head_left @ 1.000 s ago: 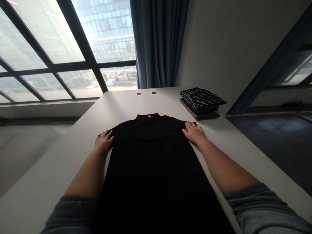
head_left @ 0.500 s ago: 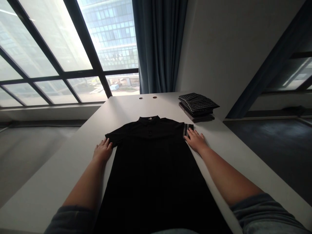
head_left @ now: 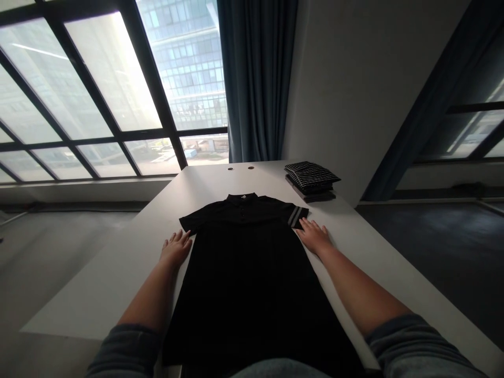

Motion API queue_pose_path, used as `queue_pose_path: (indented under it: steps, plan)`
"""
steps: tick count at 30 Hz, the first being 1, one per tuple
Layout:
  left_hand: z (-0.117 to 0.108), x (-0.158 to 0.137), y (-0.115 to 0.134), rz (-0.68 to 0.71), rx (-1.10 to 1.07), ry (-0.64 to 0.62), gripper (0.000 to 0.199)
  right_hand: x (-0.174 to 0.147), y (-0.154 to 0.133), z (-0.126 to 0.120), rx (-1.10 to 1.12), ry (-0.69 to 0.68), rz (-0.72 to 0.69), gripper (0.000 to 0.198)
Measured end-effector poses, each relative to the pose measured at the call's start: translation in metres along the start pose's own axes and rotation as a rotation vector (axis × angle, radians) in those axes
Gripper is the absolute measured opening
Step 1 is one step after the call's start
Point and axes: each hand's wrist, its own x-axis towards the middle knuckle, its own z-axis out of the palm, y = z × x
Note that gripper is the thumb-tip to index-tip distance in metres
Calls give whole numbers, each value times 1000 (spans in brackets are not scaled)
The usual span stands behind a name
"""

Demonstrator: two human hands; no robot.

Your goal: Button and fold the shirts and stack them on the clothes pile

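Shirt [head_left: 244, 273] lay flat, buttons up, along the counter [head_left: 210, 182], its collar [head_left: 241, 198] toward the far end. Both hands were open, palms down, well apart at either side. Left hand [head_left: 176, 249]: fingertips at the lower edge of the near sleeve [head_left: 191, 220]. Right hand [head_left: 315, 236]: fingertips at the edge of the striped sleeve [head_left: 298, 216]. Folded stack [head_left: 311, 179], white-lined piece uppermost, sat beyond the right hand, apart from the shirt.

Facing the gridded window [head_left: 137, 79] and blue curtain [head_left: 258, 79], your head-worn camera looks forward and down along the white worktop [head_left: 205, 184], the black polo shirt [head_left: 246, 273] close below.
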Motion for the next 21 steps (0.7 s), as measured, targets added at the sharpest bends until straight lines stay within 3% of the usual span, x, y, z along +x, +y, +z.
queue_pose_path:
  steps: [9,13,16,18,21]
  plan:
    - [-4,-25,11,-40,7,-3,66,-19,3,-1,-1,0,2,66]
    - [-3,-40,10,11,3,43,59,-36,2,-3,38,-12,-13,66]
    - [-2,-54,11,115,-128,119,59,-56,-1,-6,135,83,-133,66]
    - [0,-67,13,263,-209,136,59,-70,-3,-9,201,132,-268,65]
    - [3,-87,17,477,-199,62,58,-92,-7,-13,193,6,-438,65]
